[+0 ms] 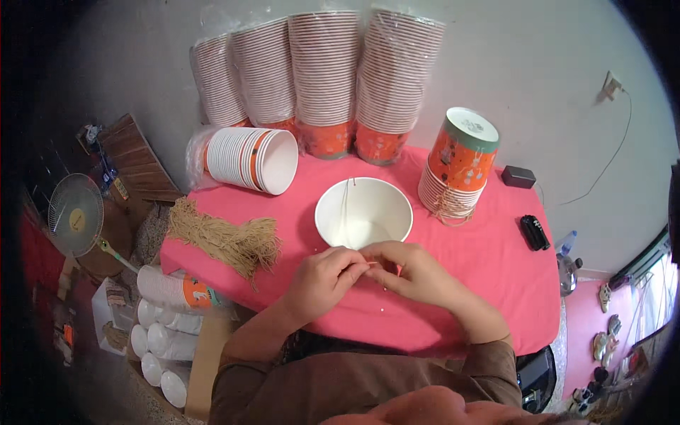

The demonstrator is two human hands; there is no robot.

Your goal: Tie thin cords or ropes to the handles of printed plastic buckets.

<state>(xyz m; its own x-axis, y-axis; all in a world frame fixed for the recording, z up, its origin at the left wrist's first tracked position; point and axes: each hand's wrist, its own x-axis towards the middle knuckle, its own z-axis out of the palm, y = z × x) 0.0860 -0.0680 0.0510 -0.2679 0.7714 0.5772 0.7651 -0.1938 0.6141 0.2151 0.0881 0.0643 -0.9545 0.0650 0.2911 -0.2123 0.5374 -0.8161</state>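
A white paper bucket (363, 212) stands upright in front of me, its open mouth facing up. A thin cord (346, 202) hangs over its far rim and runs down inside. Both my hands meet at the bucket's near rim, fingertips almost touching. My left hand (327, 278) is closed, its thumb and finger pinched together. My right hand (411, 273) also pinches, its fingertips against those of the left. What lies between the fingers is too small to make out. To the left lies a bundle of tan cords (225, 237).
A pink-covered table (467, 283) holds wrapped bucket stacks (324, 78) along the wall. One stack (251, 159) lies sideways; an upside-down orange stack (464, 159) has cords on it. A black box (518, 177) and black object (535, 233) sit right. A fan (76, 214) stands left.
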